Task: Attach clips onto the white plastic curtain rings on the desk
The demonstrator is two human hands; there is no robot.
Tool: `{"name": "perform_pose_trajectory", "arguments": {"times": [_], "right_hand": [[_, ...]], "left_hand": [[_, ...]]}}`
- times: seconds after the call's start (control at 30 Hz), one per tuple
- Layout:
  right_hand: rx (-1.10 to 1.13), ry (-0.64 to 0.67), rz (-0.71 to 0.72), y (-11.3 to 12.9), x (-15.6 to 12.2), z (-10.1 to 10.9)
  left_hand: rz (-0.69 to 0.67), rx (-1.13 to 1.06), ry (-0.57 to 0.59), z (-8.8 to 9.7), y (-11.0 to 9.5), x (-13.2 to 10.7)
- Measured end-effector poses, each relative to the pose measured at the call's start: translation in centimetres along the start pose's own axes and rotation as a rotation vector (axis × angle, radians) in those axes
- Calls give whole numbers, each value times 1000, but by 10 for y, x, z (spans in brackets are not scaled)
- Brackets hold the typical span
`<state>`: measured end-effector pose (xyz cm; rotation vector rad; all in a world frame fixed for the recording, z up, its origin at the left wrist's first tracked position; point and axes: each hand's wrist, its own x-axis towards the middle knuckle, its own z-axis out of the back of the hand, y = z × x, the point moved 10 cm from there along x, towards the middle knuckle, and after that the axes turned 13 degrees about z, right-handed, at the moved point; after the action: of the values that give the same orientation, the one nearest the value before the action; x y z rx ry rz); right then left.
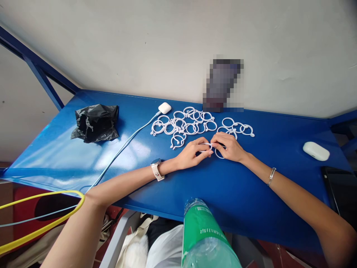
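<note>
Nearest the camera, a clear plastic bottle [205, 238] with a green label rises from below the table edge, partly covering the front of the blue table [83, 156], whose smooth top throws back a glossy sheen. To the far left a yellow hoop [41, 216] curves beside the left forearm. The left hand [192, 152], with a pale watch [156, 169] on its wrist, and the right hand [228, 147], with a thin bracelet [271, 176] on its wrist, meet at the middle of the table; both pinch one white ring [216, 149] between their fingertips, and the ring rests just above the table top, close in front of the pile. Just beyond the hands lies a loose spread of white rings [189, 124], thin round plastic loops with small tabs, many overlapping; a smaller cluster [237, 128] sits to the right, touching the right hand's knuckles. A pale cable [125, 145] runs across the table from the left edge to a small white charger [164, 108] beside the pile. A crumpled black plastic bag [96, 123] lies well apart on the left, and a smooth white oval case [316, 150] lies well apart on the right. A dark flat slab [338, 193] sits at the right edge. A blurred dark object [223, 85] leans against the pale wall.
</note>
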<state>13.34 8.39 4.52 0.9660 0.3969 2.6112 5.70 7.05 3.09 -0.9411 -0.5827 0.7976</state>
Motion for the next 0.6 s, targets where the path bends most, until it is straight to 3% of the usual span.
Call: {"name": "perform_pose_trajectory", "arguments": {"times": [0.4, 0.6], "right_hand": [[-24, -2, -35, -3, -2, -1], [-57, -50, -88, -8, -2, 4]], "left_hand": [[35, -42, 8, -1, 2, 3], [137, -66, -15, 0, 12, 5]]}}
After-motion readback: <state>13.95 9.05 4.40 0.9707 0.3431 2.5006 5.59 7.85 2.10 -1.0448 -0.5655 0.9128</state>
